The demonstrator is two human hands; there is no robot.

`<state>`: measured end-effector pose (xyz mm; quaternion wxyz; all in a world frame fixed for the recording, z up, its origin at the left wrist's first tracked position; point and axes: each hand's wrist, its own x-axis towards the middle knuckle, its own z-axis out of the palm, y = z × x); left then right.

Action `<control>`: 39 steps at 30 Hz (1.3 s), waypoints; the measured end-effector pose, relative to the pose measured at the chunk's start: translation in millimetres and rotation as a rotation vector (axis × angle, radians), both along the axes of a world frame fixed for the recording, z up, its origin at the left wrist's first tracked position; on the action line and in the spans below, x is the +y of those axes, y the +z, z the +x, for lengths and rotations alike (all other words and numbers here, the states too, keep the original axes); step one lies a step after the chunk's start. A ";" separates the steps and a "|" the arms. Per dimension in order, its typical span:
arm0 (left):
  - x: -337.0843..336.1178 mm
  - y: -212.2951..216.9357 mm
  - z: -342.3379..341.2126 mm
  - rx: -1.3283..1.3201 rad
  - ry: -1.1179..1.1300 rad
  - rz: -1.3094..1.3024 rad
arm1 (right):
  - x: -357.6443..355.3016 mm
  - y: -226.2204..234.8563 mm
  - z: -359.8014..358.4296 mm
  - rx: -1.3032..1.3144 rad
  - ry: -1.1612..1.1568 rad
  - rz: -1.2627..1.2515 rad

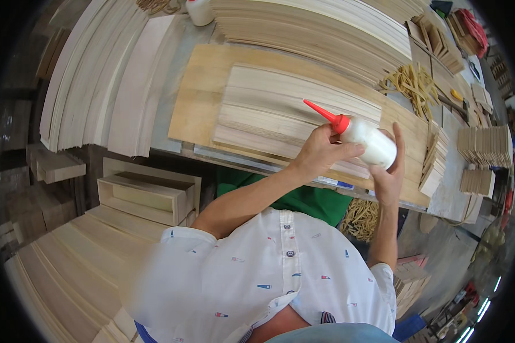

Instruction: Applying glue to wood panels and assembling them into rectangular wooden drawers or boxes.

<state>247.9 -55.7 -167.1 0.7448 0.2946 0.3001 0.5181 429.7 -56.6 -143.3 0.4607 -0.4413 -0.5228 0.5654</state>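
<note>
A white glue bottle (372,143) with a red pointed nozzle is held tilted above the bench, its tip directed to the far left. Fingers of my left hand (319,153) are closed around its shoulder, just below the red cap. My right hand (390,182) grips the bottle near its base, one finger stretched along its side. Below the bottle, pale wooden strips (269,108) lie side by side as a flat panel on a light brown board (197,80). Part of the panel's near edge is hidden by my left hand and forearm.
Long stacked slats (320,34) line the bench's far side. Tall planks (137,86) stand at left. Yellow rubber bands (415,83) are heaped at right, beside small wood stacks (483,146). Another white bottle (200,11) stands far back. A wooden box (140,197) is at lower left.
</note>
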 end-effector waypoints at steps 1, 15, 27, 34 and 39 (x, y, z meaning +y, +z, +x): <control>-0.2 1.4 0.8 -0.061 0.038 -0.023 | -0.6 -8.2 -9.3 -0.002 0.012 -0.003; -11.3 -22.4 -128.2 1.573 -0.035 0.806 | 52.3 -16.6 -71.9 0.687 -0.072 -0.148; -6.4 -44.2 -152.5 1.562 -0.093 0.799 | 120.1 -30.8 -174.3 0.380 -0.001 -0.036; -5.4 -41.5 -151.4 1.554 -0.103 0.769 | 128.3 -40.5 -197.9 0.299 0.009 0.006; -5.7 -41.0 -152.0 1.548 -0.105 0.757 | 128.9 -45.2 -202.7 0.284 0.012 0.015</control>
